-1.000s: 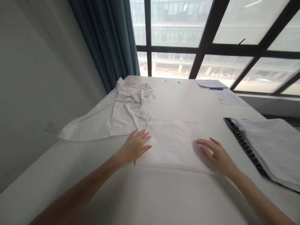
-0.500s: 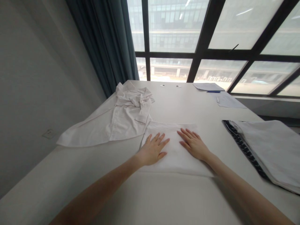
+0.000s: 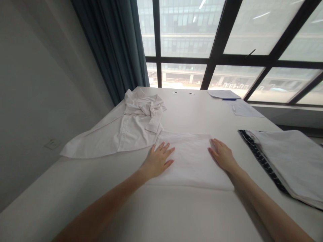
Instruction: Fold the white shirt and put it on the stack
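A white cloth, folded into a flat rectangle, lies on the table in front of me. My left hand rests flat on its left side with the fingers spread. At its right edge, my right hand is open, fingertips touching the upper right part of the cloth. Neither hand grips anything. Just beyond the cloth on the left, a crumpled white shirt is spread out, its lower edge close to the folded cloth.
The white table reaches to the window. At right lies a stack of white fabric over a black patterned piece. Papers and a blue pen lie at the far right. A dark curtain hangs at the left.
My right hand has slid rightward from the middle of the cloth to its right edge. My left hand has shifted slightly left. The cloth stays in place.
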Demonstrator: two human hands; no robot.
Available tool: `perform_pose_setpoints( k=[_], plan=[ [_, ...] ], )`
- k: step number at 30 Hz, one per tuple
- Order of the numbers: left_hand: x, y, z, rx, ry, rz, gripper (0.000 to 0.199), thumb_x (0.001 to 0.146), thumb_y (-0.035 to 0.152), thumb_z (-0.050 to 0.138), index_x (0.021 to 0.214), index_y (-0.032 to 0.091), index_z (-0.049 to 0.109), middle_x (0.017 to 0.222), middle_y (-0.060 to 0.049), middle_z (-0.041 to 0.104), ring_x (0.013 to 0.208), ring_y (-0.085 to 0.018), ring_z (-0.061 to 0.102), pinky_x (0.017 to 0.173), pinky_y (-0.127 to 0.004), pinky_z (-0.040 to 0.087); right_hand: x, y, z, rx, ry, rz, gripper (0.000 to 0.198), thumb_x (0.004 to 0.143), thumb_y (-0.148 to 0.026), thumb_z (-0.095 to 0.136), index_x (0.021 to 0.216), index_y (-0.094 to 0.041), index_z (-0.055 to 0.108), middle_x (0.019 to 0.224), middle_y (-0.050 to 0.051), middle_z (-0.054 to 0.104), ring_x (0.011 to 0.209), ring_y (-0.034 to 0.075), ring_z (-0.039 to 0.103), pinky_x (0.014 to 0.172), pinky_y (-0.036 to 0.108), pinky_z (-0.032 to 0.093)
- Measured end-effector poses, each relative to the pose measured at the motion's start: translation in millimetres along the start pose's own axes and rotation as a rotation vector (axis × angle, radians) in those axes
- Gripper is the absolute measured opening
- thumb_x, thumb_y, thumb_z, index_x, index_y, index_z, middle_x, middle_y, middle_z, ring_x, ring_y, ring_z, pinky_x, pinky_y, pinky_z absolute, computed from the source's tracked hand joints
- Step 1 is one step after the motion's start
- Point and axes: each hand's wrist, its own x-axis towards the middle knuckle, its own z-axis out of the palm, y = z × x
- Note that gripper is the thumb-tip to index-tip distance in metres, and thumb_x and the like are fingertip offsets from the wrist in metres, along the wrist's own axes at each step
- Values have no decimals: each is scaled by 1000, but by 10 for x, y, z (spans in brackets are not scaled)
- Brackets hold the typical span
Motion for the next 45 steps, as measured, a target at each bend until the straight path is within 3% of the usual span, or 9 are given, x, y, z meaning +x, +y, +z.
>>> perform_pose_setpoints(
  k=[3,7,12,19,28,33,36,40,45],
  plan=[
    [-107,-138,-10,-67,17,54,45,96,33,43,140,24,42,149,-9,38,140,-26,29,111,-49,30,-135,72,-119,94,6,62,48,90,-42,41,125,-13,55,110,17,64,98,28,62,87,45,48],
    [-248,-178,41,-121,68,61,44,95,29,45,138,20,44,148,-12,39,141,-25,27,112,-46,30,-368,67,-324,268,-177,130,59,83,-56,48,125,-14,52,84,8,66,69,22,63,68,35,52],
    [-385,40,120,-104,97,-22,46,93,25,44,140,22,43,149,-12,37,142,-27,24,111,-49,31,-444,7,-476,297,-279,174,68,77,-55,57,132,-17,47,81,4,68,61,19,63,62,32,50],
    [-688,365,35,-29,10,-63,54,96,36,42,147,27,30,154,-13,27,143,-31,20,112,-54,25,-131,115,-508,300,-457,102,55,73,-38,58,125,-19,54,64,-2,64,60,19,62,56,28,46],
    [-1019,815,-154,-166,-216,196,87,83,72,39,150,18,25,152,-19,27,142,-38,19,112,-60,19,454,-225,-298,16,-237,5,53,79,-27,56,132,-23,52,94,5,71,83,23,66,71,33,47],
    [-848,746,-303,-333,-193,344,57,94,54,39,141,22,41,137,-11,54,136,-26,38,116,-53,14,446,-461,-211,-14,-25,-113,41,88,-23,46,128,-21,52,106,8,69,100,26,61,85,41,45],
    [-603,490,-330,-365,-36,195,36,98,34,39,132,25,50,129,-6,60,131,-20,45,115,-47,24,297,-425,-294,-135,65,-88,41,93,-33,41,131,-19,49,114,15,63,103,31,58,81,46,45],
    [-267,56,-178,-420,201,-97,34,92,21,43,123,20,55,131,-11,55,126,-22,48,107,-44,39,15,-216,-452,-203,41,31,56,94,-48,36,135,-11,45,102,21,62,90,34,62,72,46,48],
    [-41,-195,-49,-618,171,-328,35,87,20,45,120,18,53,117,-11,59,96,-19,62,83,-35,54,-324,-61,-444,250,-203,172,60,89,-51,43,139,-19,36,86,9,69,68,24,67,65,37,53]
  ],
)
